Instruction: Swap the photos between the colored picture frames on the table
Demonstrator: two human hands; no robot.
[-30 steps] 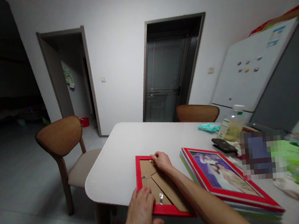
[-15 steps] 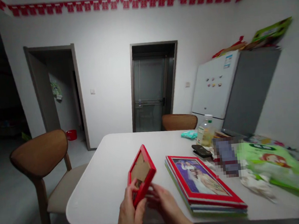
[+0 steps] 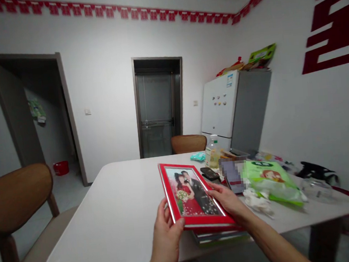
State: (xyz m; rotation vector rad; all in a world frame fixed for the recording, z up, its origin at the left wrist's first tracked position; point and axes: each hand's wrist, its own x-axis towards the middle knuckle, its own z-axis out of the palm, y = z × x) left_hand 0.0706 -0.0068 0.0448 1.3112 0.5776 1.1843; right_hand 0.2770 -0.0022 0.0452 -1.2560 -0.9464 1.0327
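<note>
A red picture frame [image 3: 171, 196] with a photo of a couple, one in a red dress, faces up between my hands. My left hand [image 3: 168, 233] grips its lower left corner, thumb on the front edge. On its right edge lies my right hand [image 3: 226, 200], fingers closed over the border. Directly beneath and behind it, a stack of frames [image 3: 223, 239] rests near the table's front edge, mostly hidden by the held one.
On the white table [image 3: 117, 209], right of the frames, are a black wallet [image 3: 210, 173], a bottle [image 3: 212, 154], a phone-like item [image 3: 232, 177], crumpled tissue [image 3: 258, 203] and a green package [image 3: 270, 179]. A wooden chair [image 3: 18, 201] stands at the left.
The held frame has turned from its brown back to its photo side and moved right, over the stack. My right hand now grips its right edge. The view has swung right.
</note>
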